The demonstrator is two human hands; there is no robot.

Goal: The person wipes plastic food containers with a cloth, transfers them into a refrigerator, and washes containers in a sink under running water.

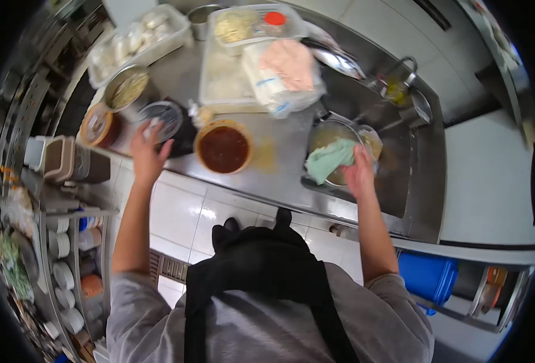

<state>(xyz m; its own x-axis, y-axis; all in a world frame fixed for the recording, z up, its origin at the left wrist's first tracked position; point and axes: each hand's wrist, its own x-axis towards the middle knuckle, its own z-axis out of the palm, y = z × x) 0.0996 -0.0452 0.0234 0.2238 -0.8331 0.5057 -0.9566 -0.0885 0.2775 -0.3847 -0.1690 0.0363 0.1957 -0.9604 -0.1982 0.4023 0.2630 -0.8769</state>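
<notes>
In the head view, your right hand [359,170] gripped the green cloth [331,160] over the pot [314,135] of cloudy liquid, right of the sauce tub [249,149], which held dark red sauce [224,149]. Your left hand [148,151], open with fingers spread, was at the dark container [182,130] just left of that tub. Farther left, a metal pot [149,100] held pale shreds [129,89].

The cloth [329,161] is pale green, the sauce [224,149] dark reddish brown, and the smear [266,155] yellowish. The lid [274,19] is red, the bin [423,276] bright blue. The apron [252,263] is black, the shirt [243,327] grey; dark lines grid the white tiles [175,209].
</notes>
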